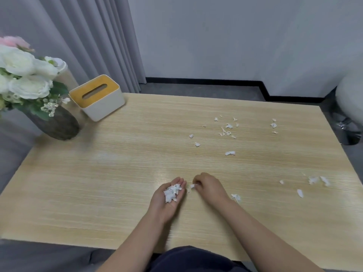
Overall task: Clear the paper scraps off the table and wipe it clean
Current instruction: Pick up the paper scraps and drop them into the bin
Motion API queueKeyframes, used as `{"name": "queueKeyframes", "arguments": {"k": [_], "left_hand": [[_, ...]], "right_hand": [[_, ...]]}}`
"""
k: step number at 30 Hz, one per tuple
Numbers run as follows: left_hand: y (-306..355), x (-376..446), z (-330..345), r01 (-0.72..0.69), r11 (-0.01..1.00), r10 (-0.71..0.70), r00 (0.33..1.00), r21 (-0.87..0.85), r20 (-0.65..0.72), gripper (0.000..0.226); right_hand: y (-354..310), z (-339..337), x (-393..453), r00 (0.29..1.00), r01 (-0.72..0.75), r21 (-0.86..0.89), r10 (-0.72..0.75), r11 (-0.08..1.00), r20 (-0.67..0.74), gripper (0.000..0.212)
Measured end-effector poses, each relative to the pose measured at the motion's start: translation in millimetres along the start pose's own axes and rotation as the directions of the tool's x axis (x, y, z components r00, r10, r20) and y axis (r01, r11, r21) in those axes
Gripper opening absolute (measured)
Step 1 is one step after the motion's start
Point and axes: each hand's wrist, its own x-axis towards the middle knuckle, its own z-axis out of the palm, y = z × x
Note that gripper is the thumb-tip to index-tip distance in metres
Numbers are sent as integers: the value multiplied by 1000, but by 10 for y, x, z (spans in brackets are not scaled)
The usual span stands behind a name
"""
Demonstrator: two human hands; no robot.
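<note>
My left hand (167, 201) lies palm up on the light wooden table (98, 173), cupped around a small pile of white paper scraps (172, 192). Just to its right, my right hand (211, 186) pinches one white scrap (192, 186) between its fingertips. Another scrap (236, 197) lies beside my right wrist. Several more scraps are scattered over the far middle of the table (227, 127), and a single larger one (230, 153) lies closer. Others sit at the far right (273, 125) and near the right edge (314, 180).
A white tissue box with a yellow lid (98, 98) stands at the back left corner. Beside it is a dark vase of white flowers (57, 124). A white chair on a chrome base (348, 130) stands off the table's right side. Grey curtains hang behind.
</note>
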Motion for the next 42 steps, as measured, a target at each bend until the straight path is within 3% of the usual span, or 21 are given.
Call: {"name": "queueKeyframes", "arguments": {"k": [5,9,12,14,17,19,21,25,27,29,33,38,42], "left_hand": [[-14,36,180,34,999,-35,999,18,14,37],[-26,30,461,42,999,-41,994,-4,104,40],[-36,59,674,17,1000,-17,996,0,83,30],[-7,83,801,-10,1000,8,998,28,67,25],[77,102,929,-17,999,15,996,29,93,39],[123,73,965,-24,1000,23,990,4,136,32],[151,39,966,-56,998,56,986,-3,157,20],[218,72,793,-113,993,107,982,35,154,28],[247,102,679,-128,991,121,982,43,144,31],[252,117,578,-132,990,126,984,46,123,32],[227,101,455,-124,992,119,987,35,111,33],[224,92,365,-114,993,114,986,-3,119,35],[227,46,326,-105,994,108,986,-28,130,34]], "right_hand": [[-212,-434,47,976,103,204,-60,974,-210,5],[-371,-637,37,974,193,192,-165,962,-153,11],[-373,-696,60,970,235,145,-222,961,-99,14],[-371,-769,91,961,268,149,-253,952,-108,12],[-412,-917,194,945,325,184,-309,928,-111,12],[-453,-974,250,934,356,217,-336,909,-124,15],[-467,-989,257,928,365,305,-318,880,-192,15],[-360,-857,183,949,269,433,-160,860,-272,13],[-244,-675,180,974,172,353,-104,920,-203,8],[-153,-443,175,994,105,220,-98,970,-41,13],[-125,-37,133,979,108,-4,-106,994,174,26],[-103,184,91,969,178,-116,-153,977,194,20],[-64,244,77,974,173,-107,-154,979,166,18]]}}
